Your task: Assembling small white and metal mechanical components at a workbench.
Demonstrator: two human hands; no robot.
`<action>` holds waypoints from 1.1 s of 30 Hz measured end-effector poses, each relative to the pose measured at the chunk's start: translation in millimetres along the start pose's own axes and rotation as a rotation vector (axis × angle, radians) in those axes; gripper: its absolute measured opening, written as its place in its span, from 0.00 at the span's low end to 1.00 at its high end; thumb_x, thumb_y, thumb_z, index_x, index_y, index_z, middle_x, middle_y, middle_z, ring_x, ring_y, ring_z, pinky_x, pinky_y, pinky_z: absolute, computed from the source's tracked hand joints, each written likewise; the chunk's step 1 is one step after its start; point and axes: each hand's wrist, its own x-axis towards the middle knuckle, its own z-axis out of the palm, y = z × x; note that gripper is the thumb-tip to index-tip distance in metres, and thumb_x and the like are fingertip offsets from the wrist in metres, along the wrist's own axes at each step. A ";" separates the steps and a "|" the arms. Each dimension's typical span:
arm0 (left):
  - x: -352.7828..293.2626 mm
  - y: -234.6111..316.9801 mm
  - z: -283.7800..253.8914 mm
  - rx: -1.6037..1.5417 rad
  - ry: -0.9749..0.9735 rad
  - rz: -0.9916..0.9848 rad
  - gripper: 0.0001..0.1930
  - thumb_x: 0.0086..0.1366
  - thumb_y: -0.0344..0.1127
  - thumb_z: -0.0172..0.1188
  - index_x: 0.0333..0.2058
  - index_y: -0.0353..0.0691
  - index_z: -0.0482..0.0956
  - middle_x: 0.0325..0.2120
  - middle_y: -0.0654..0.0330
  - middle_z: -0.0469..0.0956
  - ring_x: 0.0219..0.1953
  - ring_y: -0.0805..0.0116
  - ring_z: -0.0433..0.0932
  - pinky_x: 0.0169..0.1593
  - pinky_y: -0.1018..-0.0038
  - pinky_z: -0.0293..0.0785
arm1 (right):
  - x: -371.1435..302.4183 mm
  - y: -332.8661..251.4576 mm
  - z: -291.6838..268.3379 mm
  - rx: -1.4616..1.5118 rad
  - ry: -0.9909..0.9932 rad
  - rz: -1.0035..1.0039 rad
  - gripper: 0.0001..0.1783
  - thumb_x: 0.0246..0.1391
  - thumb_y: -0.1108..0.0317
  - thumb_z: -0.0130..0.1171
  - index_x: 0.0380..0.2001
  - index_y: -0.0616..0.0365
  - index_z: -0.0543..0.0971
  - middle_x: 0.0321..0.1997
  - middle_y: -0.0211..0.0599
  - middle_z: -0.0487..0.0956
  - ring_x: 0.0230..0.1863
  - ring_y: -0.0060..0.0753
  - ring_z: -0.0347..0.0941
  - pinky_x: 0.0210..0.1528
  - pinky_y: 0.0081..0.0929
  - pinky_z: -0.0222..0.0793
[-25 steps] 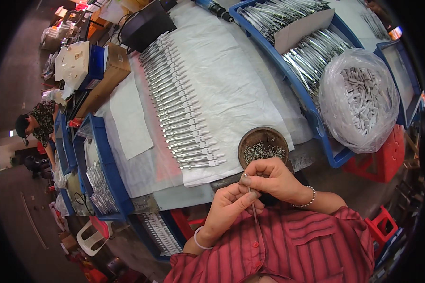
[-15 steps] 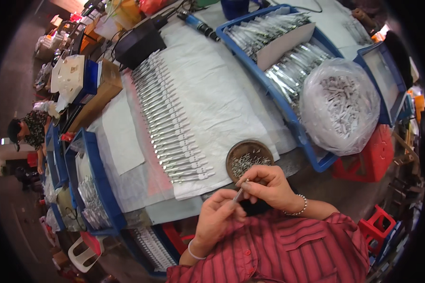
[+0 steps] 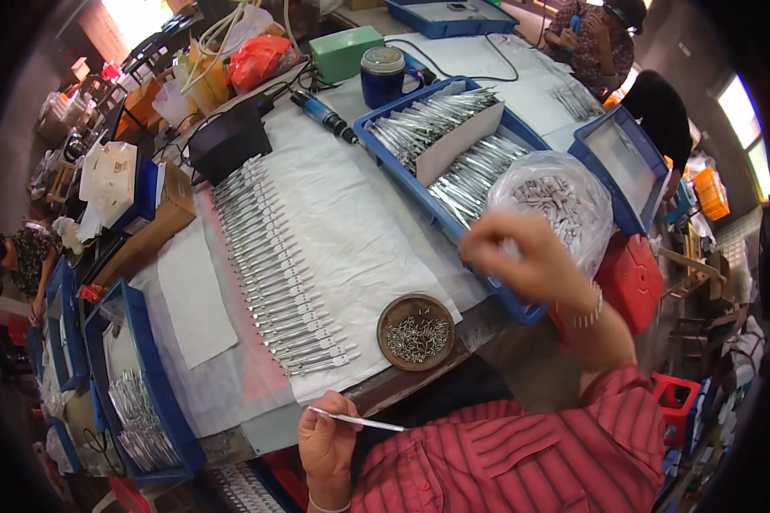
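My left hand (image 3: pixel 327 440) is closed at the table's front edge, pinching a slim silver-white metal strip (image 3: pixel 370 421) that points right. Out to the right, my right hand (image 3: pixel 522 248) reaches over the near end of a blue tray (image 3: pixel 535 313), close to a clear plastic bag (image 3: pixel 592 184) of small metal pieces. Motion smears its fingers, so whether they hold anything is hidden. A round brown bowl (image 3: pixel 385 335) of tiny metal pins or rivets sits at the table edge between my hands. Beyond it lies a long row of silver metal strips (image 3: pixel 274 282) on white cloth.
Long metal pieces (image 3: pixel 475 175) fill the blue tray around a cardboard divider (image 3: pixel 460 141). A blue power screwdriver (image 3: pixel 323 115), a dark blue mug (image 3: pixel 383 81) and a black box (image 3: pixel 227 141) stand farther back. Another blue tray (image 3: pixel 150 342) is at left; a person (image 3: pixel 586 38) sits across the table.
My right hand has left the left one and swung right and away, to the blue tray. My left hand has shifted left and lower, keeping the strip. The view has tilted up.
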 end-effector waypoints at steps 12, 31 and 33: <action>-38.0 -2.7 -17.7 -0.005 -0.015 -0.140 0.15 0.64 0.42 0.52 0.37 0.34 0.74 0.18 0.62 0.67 0.19 0.71 0.65 0.24 0.76 0.62 | 119.2 130.4 16.2 -0.848 -0.378 0.280 0.11 0.33 0.72 0.52 0.20 0.71 0.78 0.25 0.60 0.76 0.31 0.53 0.76 0.35 0.40 0.71; -44.3 -21.7 -11.9 0.049 -0.107 -0.222 0.17 0.66 0.29 0.46 0.53 0.34 0.66 0.29 0.55 0.74 0.23 0.73 0.68 0.30 0.78 0.65 | 100.9 90.3 -23.5 -0.082 -0.037 0.440 0.06 0.42 0.75 0.52 0.24 0.69 0.72 0.19 0.40 0.75 0.18 0.27 0.74 0.18 0.21 0.71; -43.8 -21.5 -5.8 0.057 -0.115 -0.222 0.16 0.66 0.30 0.47 0.53 0.34 0.65 0.29 0.55 0.75 0.23 0.74 0.69 0.29 0.79 0.65 | 92.6 69.3 -32.6 -0.082 0.020 0.271 0.06 0.43 0.76 0.51 0.27 0.67 0.70 0.20 0.36 0.72 0.19 0.22 0.71 0.19 0.19 0.68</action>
